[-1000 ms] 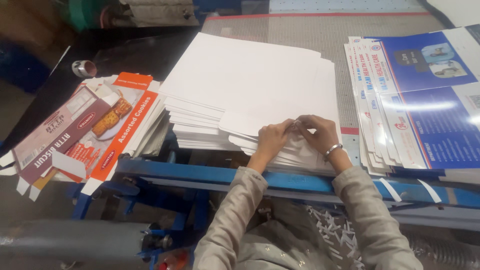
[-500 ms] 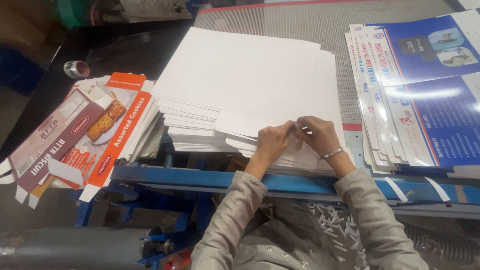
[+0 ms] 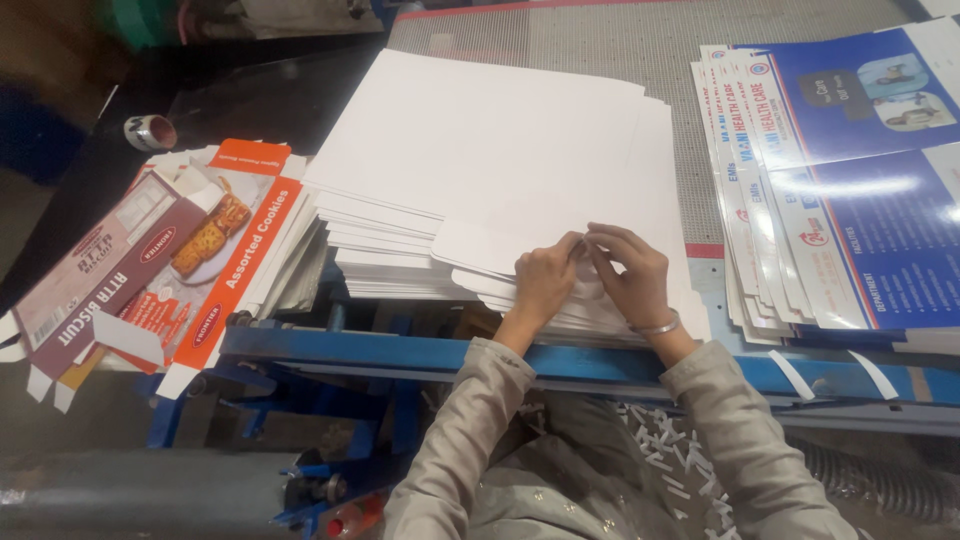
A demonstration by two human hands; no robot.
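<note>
Left hand (image 3: 545, 283) and right hand (image 3: 628, 277) pinch the white sheet stack's (image 3: 480, 170) near edge together.

Three card stacks (image 3: 480, 160) — two hands (image 3: 545, 285); one tape roll (image 3: 150, 132).

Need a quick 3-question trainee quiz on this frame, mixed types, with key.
1. True or false: both hands rest on the white card stack.
2. What lies left of the white stack? A) flat printed cookie cartons B) a coil of rope C) a stack of metal trays
3. Which wrist wears a bangle?

Key:
1. True: the left hand and right hand meet at the stack's near edge.
2. A: the flat printed cookie cartons; the blue printed sheets lie right.
3. The right, a bangle.
</note>
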